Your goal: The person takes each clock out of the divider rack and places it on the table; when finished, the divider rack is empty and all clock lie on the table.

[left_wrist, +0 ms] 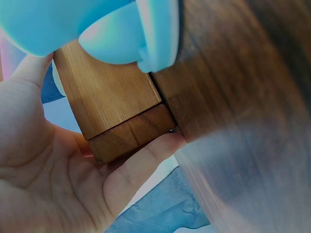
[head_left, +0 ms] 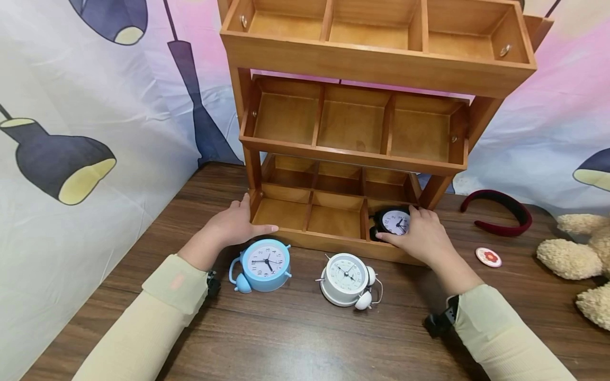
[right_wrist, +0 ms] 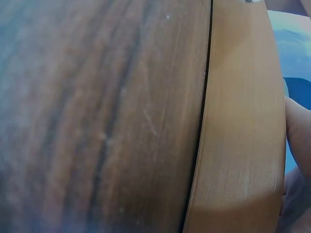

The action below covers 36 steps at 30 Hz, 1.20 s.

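Black clock (head_left: 394, 222) is sat in the R compt. of the bot. tray (head_left: 329, 242) of a wood rack (head_left: 242, 87), face fwd & tipped up. It is held by the R hand (head_left: 421, 235) from its R side, w/ thumb laid low across the front & fingers over the upper R edge; exact fingertip contact is partly hidden, and in the R wrist view only tray front & a bit of hand are caught. R hand is thus the nearer one; clock lies well apart from the L hand (head_left: 233, 225), towards the opp. end of the same tray. Tray's L end is gripped by the L hand, thumb on the front rim, fingers round the end.

Tray's long axis is run btwn the two hands. It's split into 3 compts.; mid. tray (head_left: 352, 152) & top tray (head_left: 376, 66) are likewise split in 3.

On the table (head_left: 305, 338), blue clock (head_left: 266, 262) is laid face up just beside the L hand, handle to the L; white clock (head_left: 347, 272) is laid face up btwn the hands, nearer the R, bells to the R
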Each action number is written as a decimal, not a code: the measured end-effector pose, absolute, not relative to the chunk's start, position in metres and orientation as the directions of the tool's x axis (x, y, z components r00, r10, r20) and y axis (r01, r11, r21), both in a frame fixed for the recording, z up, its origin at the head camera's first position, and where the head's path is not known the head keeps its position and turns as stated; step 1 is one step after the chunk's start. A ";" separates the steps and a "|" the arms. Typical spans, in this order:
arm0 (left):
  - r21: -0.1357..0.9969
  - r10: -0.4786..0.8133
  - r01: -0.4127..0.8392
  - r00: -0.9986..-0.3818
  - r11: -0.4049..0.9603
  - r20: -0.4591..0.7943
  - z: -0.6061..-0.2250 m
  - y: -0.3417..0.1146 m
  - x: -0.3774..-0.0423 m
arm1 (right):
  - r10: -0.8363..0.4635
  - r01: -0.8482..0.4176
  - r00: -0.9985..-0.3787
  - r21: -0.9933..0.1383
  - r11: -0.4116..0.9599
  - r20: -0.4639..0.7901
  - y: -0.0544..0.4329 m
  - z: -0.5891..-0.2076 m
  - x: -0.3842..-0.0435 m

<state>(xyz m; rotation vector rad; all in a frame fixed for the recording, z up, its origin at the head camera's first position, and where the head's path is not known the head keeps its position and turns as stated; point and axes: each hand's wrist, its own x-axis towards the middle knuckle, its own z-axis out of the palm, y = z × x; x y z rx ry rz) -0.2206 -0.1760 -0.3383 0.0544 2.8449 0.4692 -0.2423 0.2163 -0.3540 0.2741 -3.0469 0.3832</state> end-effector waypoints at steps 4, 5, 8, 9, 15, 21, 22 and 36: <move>0.319 0.077 -0.005 -0.966 0.948 -0.245 -0.339 -0.176 -0.221 | -0.174 -0.186 -0.982 -0.252 0.950 0.069 0.217 -0.353 -0.243; 0.319 0.078 -0.004 -0.967 0.948 -0.244 -0.339 -0.176 -0.221 | -0.173 -0.184 -0.983 -0.256 0.949 0.065 0.217 -0.352 -0.243; 0.319 0.078 -0.003 -0.967 0.948 -0.241 -0.339 -0.177 -0.222 | -0.174 -0.182 -0.983 -0.256 0.949 0.052 0.217 -0.352 -0.244; 0.320 0.078 -0.003 -0.967 0.948 -0.241 -0.339 -0.176 -0.222 | -0.178 -0.184 -0.983 -0.252 0.950 0.049 0.217 -0.351 -0.244; 0.317 0.077 -0.005 -0.967 0.948 -0.244 -0.340 -0.176 -0.222 | -0.187 -0.190 -0.982 -0.242 0.951 0.036 0.218 -0.349 -0.245; 0.318 0.076 -0.006 -0.966 0.948 -0.246 -0.339 -0.176 -0.222 | -0.174 -0.179 -0.984 -0.254 0.950 0.040 0.218 -0.349 -0.244; 0.317 0.075 -0.007 -0.966 0.948 -0.246 -0.339 -0.176 -0.222 | -0.172 -0.177 -0.984 -0.257 0.950 0.041 0.218 -0.349 -0.244; 0.319 0.076 -0.009 -0.964 0.948 -0.253 -0.338 -0.177 -0.221 | -0.138 -0.143 -0.990 -0.292 0.946 0.038 0.220 -0.350 -0.244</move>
